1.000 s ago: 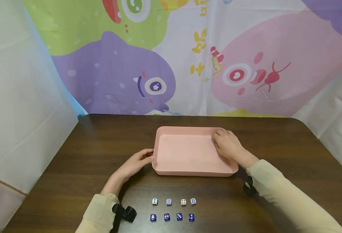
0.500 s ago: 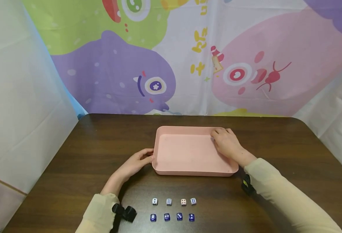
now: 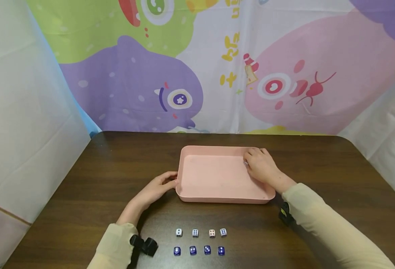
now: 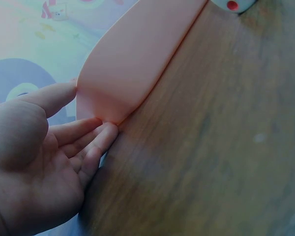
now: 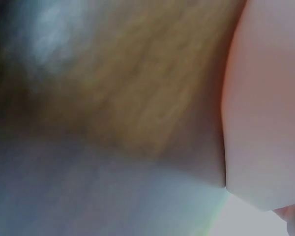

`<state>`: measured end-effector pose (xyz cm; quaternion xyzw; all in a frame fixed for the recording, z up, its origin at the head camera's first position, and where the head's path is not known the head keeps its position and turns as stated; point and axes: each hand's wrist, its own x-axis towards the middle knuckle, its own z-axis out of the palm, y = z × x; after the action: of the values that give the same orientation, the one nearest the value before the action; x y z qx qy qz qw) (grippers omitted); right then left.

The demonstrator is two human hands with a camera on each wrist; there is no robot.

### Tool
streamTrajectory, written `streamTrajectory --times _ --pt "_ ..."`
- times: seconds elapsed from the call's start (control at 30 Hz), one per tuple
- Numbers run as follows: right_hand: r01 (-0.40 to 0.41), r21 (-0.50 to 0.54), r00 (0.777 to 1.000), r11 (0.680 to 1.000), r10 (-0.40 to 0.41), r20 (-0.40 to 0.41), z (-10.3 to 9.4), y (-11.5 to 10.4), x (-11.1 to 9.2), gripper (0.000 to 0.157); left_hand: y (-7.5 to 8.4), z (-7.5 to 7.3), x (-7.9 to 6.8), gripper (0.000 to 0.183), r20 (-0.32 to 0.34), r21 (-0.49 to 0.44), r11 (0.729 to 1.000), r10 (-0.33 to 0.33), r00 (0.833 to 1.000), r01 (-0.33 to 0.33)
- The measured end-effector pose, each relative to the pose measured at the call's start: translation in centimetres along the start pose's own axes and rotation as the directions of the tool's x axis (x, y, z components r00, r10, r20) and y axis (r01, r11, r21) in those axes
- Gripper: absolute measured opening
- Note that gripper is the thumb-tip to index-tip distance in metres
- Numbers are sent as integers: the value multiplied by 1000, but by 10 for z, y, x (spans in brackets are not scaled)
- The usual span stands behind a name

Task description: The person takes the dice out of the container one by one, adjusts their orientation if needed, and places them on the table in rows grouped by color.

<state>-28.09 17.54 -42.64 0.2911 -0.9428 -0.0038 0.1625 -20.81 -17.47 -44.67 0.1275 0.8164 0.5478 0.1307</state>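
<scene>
A shallow pink tray lies on the dark wooden table. At its left side rests my left hand; the left wrist view has the thumb at the rim and the fingertips against the outer wall low down. My right hand reaches over the tray's right rim, fingers curled down inside near the far corner. Between those fingers shows a small whitish die, mostly hidden by the hand. Only a bit of skin shows past the tray wall in the right wrist view.
In front of the tray sit two short rows of dice: white dice farther off and blue dice nearer. The wooden table ends at a printed cartoon cloth behind.
My right hand has shifted very slightly toward the far rim, and the whitish die shows a little more at its fingers. The left hand, tray and rows of dice keep their places.
</scene>
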Motion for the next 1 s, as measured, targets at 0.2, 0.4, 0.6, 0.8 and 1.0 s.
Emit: streamTrajectory --times 0.2,0.4,0.6,0.8,1.0 --pt "0 14 1000 1000 0 -16 -1 0 -2 7 -1 0 1 47 0 3 1000 1 1000 -1" --pt "-15 45 999 999 16 -28 -6 -3 -5 8 0 0 1 47 3 0 1000 5 1000 -5" --pt "-53 120 999 991 51 14 -16 -12 -13 7 2 0 0 48 -6 12 1000 3 1000 -3" --pt "-91 175 996 980 87 33 -25 -25 -20 10 0 0 0 47 -3 5 1000 5 1000 -5" --pt "-100 213 995 972 102 1 -31 -37 -29 11 -1 -1 2 46 -14 21 1000 -8 1000 8"
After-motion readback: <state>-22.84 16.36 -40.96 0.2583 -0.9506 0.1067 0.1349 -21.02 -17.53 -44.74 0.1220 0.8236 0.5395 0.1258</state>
